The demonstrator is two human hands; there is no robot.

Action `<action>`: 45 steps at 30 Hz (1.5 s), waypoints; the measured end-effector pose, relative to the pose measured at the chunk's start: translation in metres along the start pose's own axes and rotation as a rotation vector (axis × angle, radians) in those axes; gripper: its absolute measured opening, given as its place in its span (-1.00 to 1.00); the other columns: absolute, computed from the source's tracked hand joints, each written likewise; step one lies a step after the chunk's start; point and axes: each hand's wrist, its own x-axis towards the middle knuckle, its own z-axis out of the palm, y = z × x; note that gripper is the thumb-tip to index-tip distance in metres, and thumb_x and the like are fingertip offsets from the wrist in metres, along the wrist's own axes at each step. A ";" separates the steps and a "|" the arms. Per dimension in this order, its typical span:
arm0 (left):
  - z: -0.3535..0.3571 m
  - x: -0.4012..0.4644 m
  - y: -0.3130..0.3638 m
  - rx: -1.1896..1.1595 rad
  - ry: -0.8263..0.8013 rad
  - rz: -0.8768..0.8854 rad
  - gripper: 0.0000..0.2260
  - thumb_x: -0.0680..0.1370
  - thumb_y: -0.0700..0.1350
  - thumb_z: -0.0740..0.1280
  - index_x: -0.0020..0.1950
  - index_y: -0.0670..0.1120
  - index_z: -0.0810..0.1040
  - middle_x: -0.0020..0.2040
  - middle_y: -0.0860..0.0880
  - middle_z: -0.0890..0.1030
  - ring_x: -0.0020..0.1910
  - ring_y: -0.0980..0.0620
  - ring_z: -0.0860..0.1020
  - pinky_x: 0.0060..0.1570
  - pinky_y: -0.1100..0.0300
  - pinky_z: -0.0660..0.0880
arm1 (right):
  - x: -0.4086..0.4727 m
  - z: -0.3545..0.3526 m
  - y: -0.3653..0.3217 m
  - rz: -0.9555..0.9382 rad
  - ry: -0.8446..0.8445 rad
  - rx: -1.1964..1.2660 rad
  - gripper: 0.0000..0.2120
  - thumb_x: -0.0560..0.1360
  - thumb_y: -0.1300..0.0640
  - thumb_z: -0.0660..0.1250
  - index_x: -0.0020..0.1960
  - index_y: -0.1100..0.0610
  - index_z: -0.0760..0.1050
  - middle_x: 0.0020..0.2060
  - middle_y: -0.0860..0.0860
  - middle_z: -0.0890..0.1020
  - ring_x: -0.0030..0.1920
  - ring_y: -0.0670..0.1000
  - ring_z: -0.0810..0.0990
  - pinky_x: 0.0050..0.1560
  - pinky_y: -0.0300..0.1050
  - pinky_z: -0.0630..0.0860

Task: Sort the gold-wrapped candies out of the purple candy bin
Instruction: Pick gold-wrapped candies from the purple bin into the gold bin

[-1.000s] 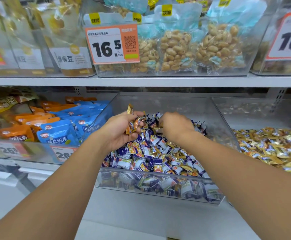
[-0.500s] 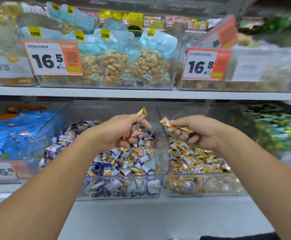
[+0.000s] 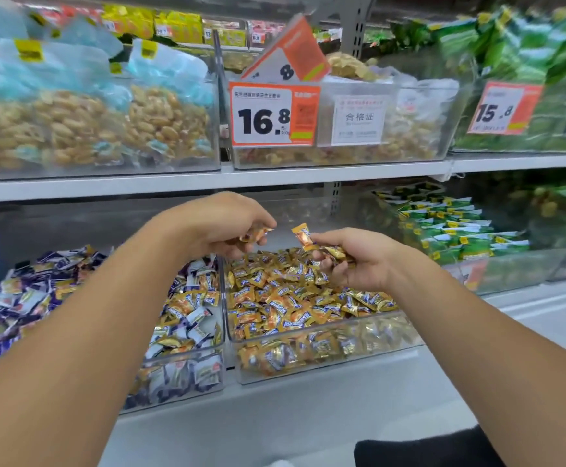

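Gold-wrapped candies (image 3: pixel 308 238) gripped in both curled hands (image 3: pixel 359 257).

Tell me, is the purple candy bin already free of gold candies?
No. Several gold-wrapped candies still lie among the purple ones in the purple candy bin, near its right wall.

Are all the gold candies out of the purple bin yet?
Not yet. The clear bin of gold-wrapped candies is where they go. Both the left hand and right hand hold gold candies above it. Several gold wrappers still sit in the clear purple-candy bin.
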 end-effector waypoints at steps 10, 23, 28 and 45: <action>0.019 0.011 -0.024 -0.145 -0.085 -0.005 -0.76 0.67 -0.24 0.19 0.30 -0.05 0.51 0.21 -0.13 0.58 0.21 -0.07 0.58 0.13 0.02 0.60 | 0.001 -0.011 0.002 -0.054 0.082 0.098 -0.78 0.60 0.15 0.34 0.14 0.29 0.57 -0.13 0.16 0.65 -0.26 0.00 0.67 -0.43 -0.24 0.59; 0.015 0.004 -0.034 0.000 0.000 0.267 -0.74 0.68 -0.23 0.18 0.23 0.03 0.58 0.15 0.03 0.65 0.21 0.14 0.57 0.34 0.02 0.45 | 0.004 -0.005 0.001 -0.075 0.065 0.118 -0.43 0.61 -0.21 0.18 0.28 0.27 0.51 0.23 0.28 0.60 0.09 0.24 0.55 0.00 0.07 0.50; 0.001 0.001 -0.048 0.060 0.270 0.445 -0.77 0.65 -0.20 0.24 0.02 0.07 0.64 -0.04 0.07 0.69 0.03 0.15 0.63 0.15 0.00 0.57 | 0.007 -0.009 0.000 -0.059 -0.014 0.086 -0.32 0.61 -0.33 -0.03 0.34 0.17 0.51 0.33 0.20 0.53 0.26 0.24 0.53 0.35 0.29 0.32; -0.083 -0.035 -0.162 0.741 -0.207 0.045 -0.62 0.39 0.14 0.55 0.17 0.14 0.64 0.08 0.13 0.64 0.06 0.12 0.58 0.14 0.09 0.52 | -0.032 0.176 0.007 -0.893 -0.233 -1.746 -0.88 0.50 0.20 0.42 0.01 0.11 0.69 -0.16 -0.02 0.71 -0.12 -0.06 0.65 -0.03 -0.16 0.54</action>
